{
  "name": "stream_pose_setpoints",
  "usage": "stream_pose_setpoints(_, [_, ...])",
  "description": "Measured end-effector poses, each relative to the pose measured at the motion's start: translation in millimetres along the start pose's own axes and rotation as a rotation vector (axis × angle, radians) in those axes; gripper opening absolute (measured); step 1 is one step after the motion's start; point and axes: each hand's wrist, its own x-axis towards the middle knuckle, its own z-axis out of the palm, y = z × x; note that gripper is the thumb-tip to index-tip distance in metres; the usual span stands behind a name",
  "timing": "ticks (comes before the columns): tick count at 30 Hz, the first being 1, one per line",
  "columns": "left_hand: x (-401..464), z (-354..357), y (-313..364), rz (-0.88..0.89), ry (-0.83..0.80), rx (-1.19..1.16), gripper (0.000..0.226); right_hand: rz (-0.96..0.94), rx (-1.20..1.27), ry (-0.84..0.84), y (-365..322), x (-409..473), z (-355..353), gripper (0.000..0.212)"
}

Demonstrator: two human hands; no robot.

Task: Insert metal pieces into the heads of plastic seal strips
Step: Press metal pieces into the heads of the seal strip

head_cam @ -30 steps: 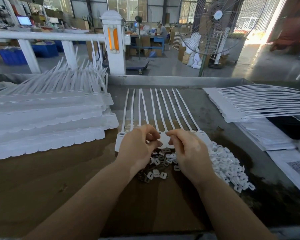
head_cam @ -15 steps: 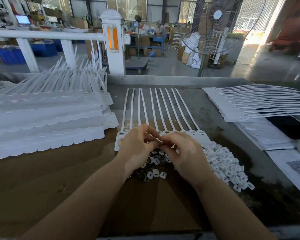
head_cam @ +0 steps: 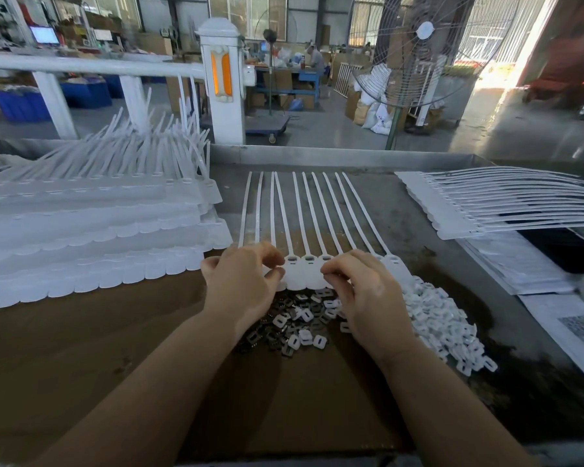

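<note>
Both hands work the joined row of seal strips (head_cam: 309, 230) on the bench (head_cam: 81, 348): the left hand (head_cam: 241, 281) pinches a rounded white head, steadying it, while the right hand (head_cam: 364, 291) curls onto its neighbours. Small dark metal pieces (head_cam: 277, 332) sit within reach beneath.

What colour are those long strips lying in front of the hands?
White, plain; the seal strips show clearly in the head view.
</note>
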Motion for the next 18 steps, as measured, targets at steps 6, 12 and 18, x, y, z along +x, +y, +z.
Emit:
stream_pose_setpoints(6, [1.2, 1.4, -13.3, -0.04, 0.106, 0.034, 0.011, 0.086, 0.032, 0.05, 2.2, 2.6, -4.3, 0.009])
stream_pose_setpoints(12, [-0.5, 2.4, -33.6, -0.145, 0.158, 0.118, 0.018, 0.29, -0.051, 0.029, 7.7, 14.2, -12.0, 0.011])
stream_pose_setpoints(18, [0.2, 5.2, -40.3, -0.208, 0.079, 0.159, 0.034, 0.44, -0.227, -0.113, 24.3, 30.6, -19.8, 0.009])
